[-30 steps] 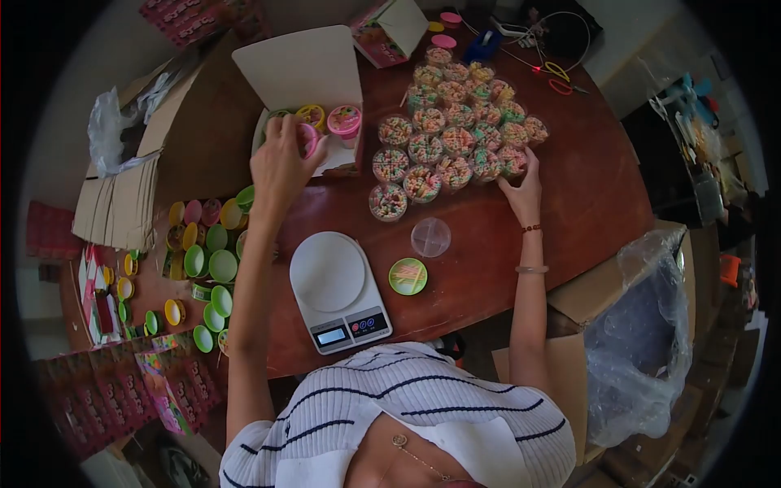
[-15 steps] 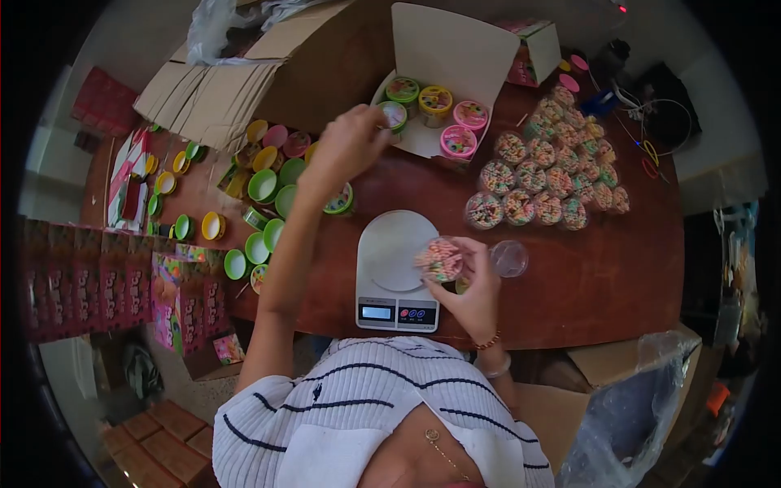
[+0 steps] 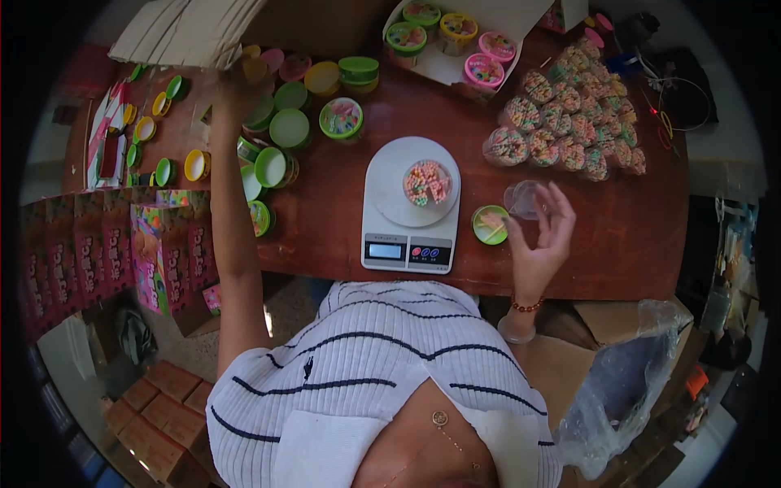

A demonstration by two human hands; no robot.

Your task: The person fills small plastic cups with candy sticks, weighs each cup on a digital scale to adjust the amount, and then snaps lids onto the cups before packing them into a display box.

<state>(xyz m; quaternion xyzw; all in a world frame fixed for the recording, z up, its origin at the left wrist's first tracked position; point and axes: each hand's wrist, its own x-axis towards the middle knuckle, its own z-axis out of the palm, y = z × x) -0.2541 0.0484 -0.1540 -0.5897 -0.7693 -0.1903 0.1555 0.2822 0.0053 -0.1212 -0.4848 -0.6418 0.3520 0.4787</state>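
A clear cup of pink, green and cream sticks [image 3: 427, 183] stands on the round plate of a white kitchen scale [image 3: 382, 213]. To the right of the scale, my right hand [image 3: 543, 232] is raised with its fingers apart and nothing in it. Close by its fingertips are a green-rimmed tub with a few sticks [image 3: 490, 224] and a clear plastic cup [image 3: 522, 200]. My left hand [image 3: 232, 88] reaches far left, among green cups [image 3: 290, 128] and yellow ones. Motion blur smears its fingers, so what it holds cannot be made out.
A white box [image 3: 455, 71] at the back holds several lidded tubs. Many stick-filled clear cups [image 3: 569, 122] are grouped at the right. A large cardboard box [image 3: 183, 32] stands back left, pink printed boxes [image 3: 163, 252] at the left edge, and a plastic-lined carton [image 3: 626, 382] lower right.
The stick-filled cup is now on the scale, released by my right hand, which moved right and opened. My left hand went from the white box to the far left. The view has shifted.
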